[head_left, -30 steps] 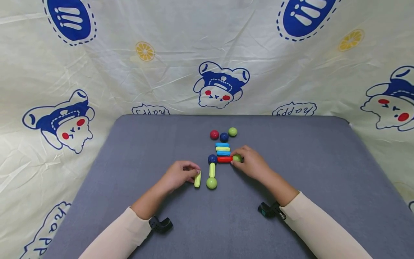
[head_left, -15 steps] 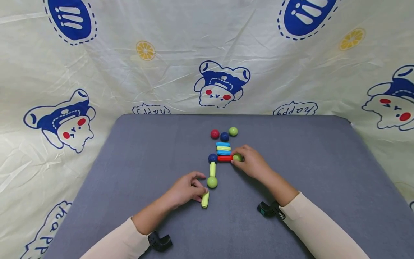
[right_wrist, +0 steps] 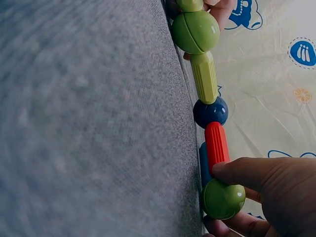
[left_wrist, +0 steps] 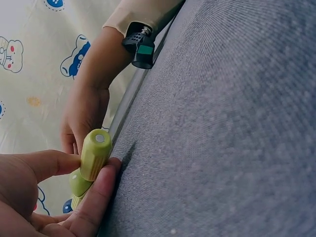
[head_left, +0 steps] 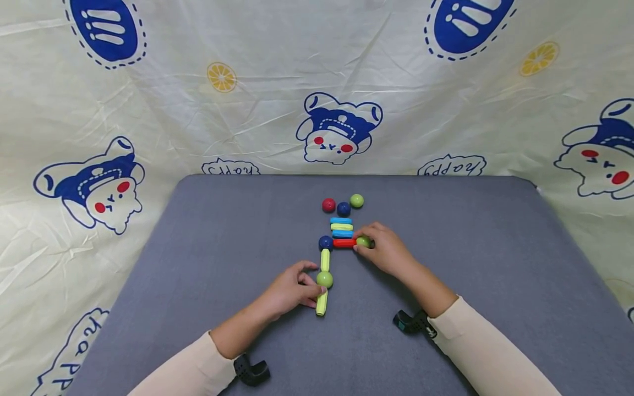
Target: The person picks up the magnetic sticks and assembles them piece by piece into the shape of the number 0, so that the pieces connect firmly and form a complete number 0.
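My left hand [head_left: 292, 291] pinches a yellow-green stick [head_left: 321, 303] between thumb and fingers; its upper end meets a green ball [head_left: 324, 279]. Above that ball a second yellow-green stick [head_left: 324, 259] runs to a dark blue ball [head_left: 325, 242], and a red stick [head_left: 344, 242] extends right from there to another green ball [head_left: 363, 242]. My right hand [head_left: 386, 250] holds this right-end ball, its thumb at the joint with the red stick [right_wrist: 216, 144]. In the left wrist view the held stick [left_wrist: 95, 155] shows a round silvery spot on its free end.
Just behind the red stick lie two blue sticks [head_left: 341, 220] with a yellow-green one [head_left: 342, 227] between them. Farther back are a red ball [head_left: 328, 205], a dark blue ball [head_left: 344, 209] and a green ball [head_left: 356, 201]. A patterned sheet hangs behind the grey table [head_left: 238, 220].
My left hand has moved toward me and to the right with its stick, from beside the joined pieces to the near green ball, where the stick now touches. My right hand has stayed put.
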`<state>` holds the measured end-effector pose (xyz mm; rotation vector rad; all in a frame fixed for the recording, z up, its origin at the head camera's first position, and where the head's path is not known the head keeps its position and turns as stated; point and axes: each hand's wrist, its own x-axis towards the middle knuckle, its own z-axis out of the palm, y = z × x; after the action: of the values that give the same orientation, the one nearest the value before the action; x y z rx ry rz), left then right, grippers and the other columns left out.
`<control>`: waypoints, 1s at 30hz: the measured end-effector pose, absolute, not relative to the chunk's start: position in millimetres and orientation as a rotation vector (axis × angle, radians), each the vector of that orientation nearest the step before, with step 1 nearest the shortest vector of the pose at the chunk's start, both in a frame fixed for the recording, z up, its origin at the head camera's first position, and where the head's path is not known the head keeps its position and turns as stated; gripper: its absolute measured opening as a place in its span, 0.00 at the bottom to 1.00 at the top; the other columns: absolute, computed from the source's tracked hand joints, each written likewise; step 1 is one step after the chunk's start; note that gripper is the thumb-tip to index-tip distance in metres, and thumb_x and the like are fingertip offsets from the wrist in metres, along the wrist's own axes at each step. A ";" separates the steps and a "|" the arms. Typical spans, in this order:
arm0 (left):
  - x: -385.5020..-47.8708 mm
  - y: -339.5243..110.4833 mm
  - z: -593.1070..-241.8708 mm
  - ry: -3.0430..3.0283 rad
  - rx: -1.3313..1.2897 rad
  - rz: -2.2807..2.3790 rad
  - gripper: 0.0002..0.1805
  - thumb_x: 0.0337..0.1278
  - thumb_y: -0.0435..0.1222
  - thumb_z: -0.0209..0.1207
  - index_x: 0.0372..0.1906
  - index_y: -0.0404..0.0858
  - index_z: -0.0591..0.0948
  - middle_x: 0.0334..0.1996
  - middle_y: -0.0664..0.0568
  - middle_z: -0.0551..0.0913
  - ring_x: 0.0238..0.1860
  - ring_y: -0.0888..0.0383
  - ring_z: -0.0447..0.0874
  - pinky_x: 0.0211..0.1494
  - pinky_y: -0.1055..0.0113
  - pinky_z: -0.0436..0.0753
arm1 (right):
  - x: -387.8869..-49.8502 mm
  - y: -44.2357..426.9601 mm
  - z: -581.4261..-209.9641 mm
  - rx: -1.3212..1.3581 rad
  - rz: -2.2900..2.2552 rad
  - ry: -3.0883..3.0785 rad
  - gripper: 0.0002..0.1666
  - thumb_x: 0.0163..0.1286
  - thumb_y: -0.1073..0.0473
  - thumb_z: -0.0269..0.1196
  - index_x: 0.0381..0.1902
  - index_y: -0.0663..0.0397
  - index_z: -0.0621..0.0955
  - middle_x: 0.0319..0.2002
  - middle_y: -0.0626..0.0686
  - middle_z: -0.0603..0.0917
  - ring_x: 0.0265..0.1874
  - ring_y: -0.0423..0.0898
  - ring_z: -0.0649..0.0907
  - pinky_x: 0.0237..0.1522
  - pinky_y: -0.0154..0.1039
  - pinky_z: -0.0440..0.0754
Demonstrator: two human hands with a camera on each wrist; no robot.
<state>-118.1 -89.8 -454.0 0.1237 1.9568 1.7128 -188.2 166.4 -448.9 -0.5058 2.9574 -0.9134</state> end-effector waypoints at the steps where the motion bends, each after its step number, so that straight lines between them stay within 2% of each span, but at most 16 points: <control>1: -118.2 -89.5 -454.2 1.960 0.123 1.714 0.34 0.58 0.31 0.65 0.68 0.28 0.67 0.36 0.45 0.84 0.30 0.60 0.85 0.39 0.60 0.89 | -188.1 166.5 -449.0 -0.504 -0.917 2.956 0.13 0.68 0.58 0.68 0.50 0.53 0.86 0.49 0.59 0.83 0.45 0.55 0.81 0.49 0.54 0.79; 10: -116.7 -88.2 -455.9 1.997 0.105 1.694 0.28 0.60 0.32 0.67 0.63 0.29 0.73 0.36 0.45 0.81 0.31 0.59 0.86 0.39 0.62 0.89 | -187.0 166.9 -449.3 -0.510 -0.949 2.952 0.14 0.68 0.58 0.69 0.50 0.53 0.86 0.50 0.60 0.83 0.47 0.56 0.82 0.52 0.56 0.79; 20: -108.0 -83.6 -452.6 2.106 0.131 1.662 0.28 0.63 0.33 0.65 0.65 0.27 0.73 0.38 0.46 0.81 0.32 0.62 0.84 0.39 0.63 0.89 | -186.5 167.1 -452.5 -0.510 -0.958 2.959 0.14 0.68 0.58 0.69 0.51 0.53 0.85 0.50 0.60 0.84 0.47 0.56 0.81 0.51 0.55 0.79; 30: -103.3 -79.4 -454.4 2.210 0.180 1.603 0.26 0.66 0.33 0.63 0.65 0.27 0.73 0.38 0.46 0.78 0.31 0.61 0.81 0.34 0.67 0.87 | -184.9 165.4 -452.3 -0.494 -0.975 2.949 0.14 0.68 0.58 0.68 0.50 0.53 0.85 0.52 0.61 0.83 0.49 0.58 0.81 0.53 0.56 0.79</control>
<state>-103.3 -79.4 -454.4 0.1801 2.2102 1.6030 -184.9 165.4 -452.3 -0.4937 2.9488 -0.9747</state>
